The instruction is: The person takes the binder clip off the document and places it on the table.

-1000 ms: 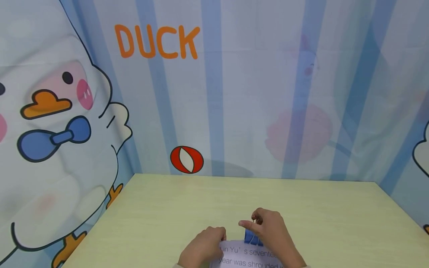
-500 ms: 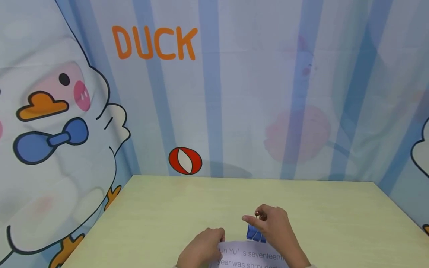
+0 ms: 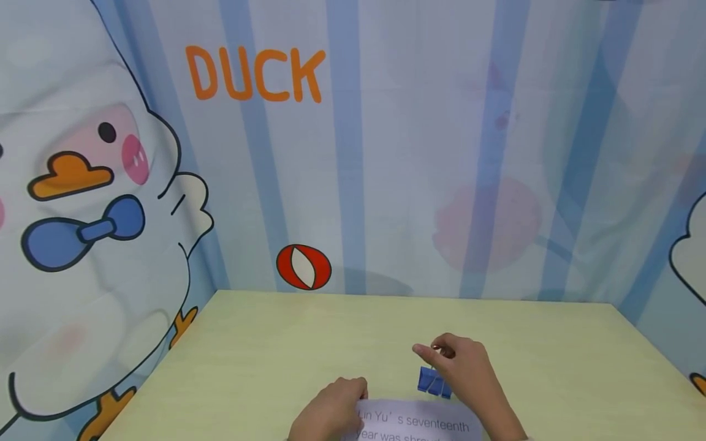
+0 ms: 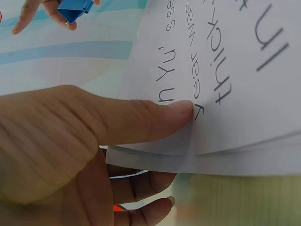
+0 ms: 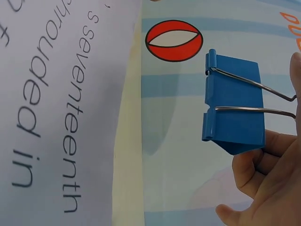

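Observation:
Printed white paper sheets [image 3: 419, 422] stand at the bottom of the head view. My left hand [image 3: 331, 407] pinches them by the top left corner, its thumb [image 4: 155, 120] lying over the print in the left wrist view. More than one layer shows at the sheets' edge there. Just beyond the top edge, apart from the paper, hangs a blue binder clip [image 3: 434, 383]. My right hand [image 3: 471, 373] holds it by its wire handles [image 5: 254, 110]. In the right wrist view the clip's mouth [image 5: 209, 101] faces the paper and looks closed.
A pale yellow table [image 3: 309, 343] stretches behind the hands. At its back hangs a blue striped cloth [image 3: 397, 153] printed with ducks, a red ball [image 3: 303, 267] and orange letters [image 3: 255, 73].
The binder clip has come off the paper's top edge, moving up and to the right with my right hand. My left hand keeps hold of the paper, nearly still.

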The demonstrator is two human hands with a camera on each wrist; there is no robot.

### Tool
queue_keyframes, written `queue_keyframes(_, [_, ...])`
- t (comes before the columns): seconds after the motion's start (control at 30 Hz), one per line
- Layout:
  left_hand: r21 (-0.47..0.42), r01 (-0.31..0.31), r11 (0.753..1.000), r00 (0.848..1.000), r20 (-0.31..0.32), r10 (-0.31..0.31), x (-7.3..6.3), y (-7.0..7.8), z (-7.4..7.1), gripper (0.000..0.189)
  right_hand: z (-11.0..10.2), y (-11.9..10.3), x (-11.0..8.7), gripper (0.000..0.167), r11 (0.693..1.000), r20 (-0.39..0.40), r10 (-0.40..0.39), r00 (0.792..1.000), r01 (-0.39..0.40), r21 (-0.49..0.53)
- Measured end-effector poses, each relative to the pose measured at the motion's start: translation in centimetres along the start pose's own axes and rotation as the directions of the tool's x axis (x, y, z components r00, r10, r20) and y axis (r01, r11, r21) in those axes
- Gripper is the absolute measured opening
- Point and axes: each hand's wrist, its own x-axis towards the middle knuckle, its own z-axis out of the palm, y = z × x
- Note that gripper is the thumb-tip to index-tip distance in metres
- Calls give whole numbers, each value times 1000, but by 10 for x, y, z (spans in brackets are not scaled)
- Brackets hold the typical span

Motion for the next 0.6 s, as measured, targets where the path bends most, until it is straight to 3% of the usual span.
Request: queue_keyframes(0.6, [-11, 30, 999, 999, 17, -30, 2, 0, 1, 27, -13, 14, 2, 57, 995, -36, 95, 995, -95, 2])
